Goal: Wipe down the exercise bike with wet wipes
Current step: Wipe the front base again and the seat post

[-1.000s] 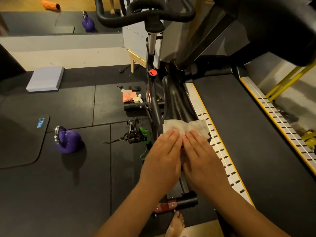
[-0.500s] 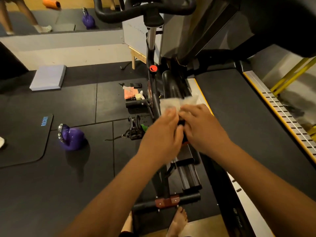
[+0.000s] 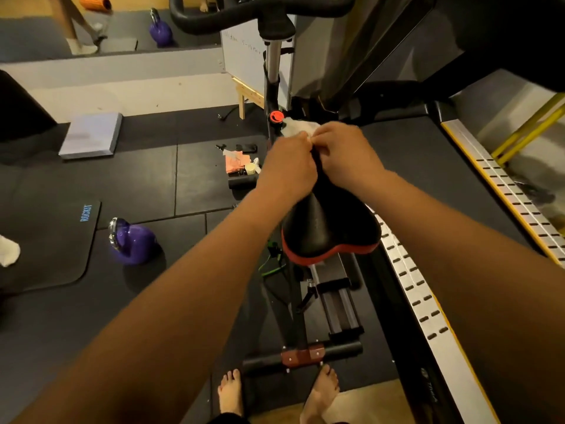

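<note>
Over on the left, a purple kettlebell sits on the dark floor beside a grey mat, well apart from the action. Nearer the bike, a pink packet lies on the floor just beside the frame (likely the wipe supply, parked within reach, though its label is too small to read).

Now the left hand: arm stretched long and forward, wrist level, fingers curled down and clamped on the wet wipe. The wipe is bunched white at the narrow nose of the saddle, just beside the red knob on the post. Only its front edge shows past the knuckles.

The right hand comes in from the other side, knuckles up, fingers curled tight onto the same wipe, touching the left. The two hands pinch the nose between them, which reads as a way to wrap the cloth round that thin tip and scrub both flanks at once.

The exercise bike runs straight away from the person, whose bare feet stand at the rear bar. My call: the saddle pass is at its front end, with the handlebars not yet touched. To the right, the treadmill lies close alongside.
</note>
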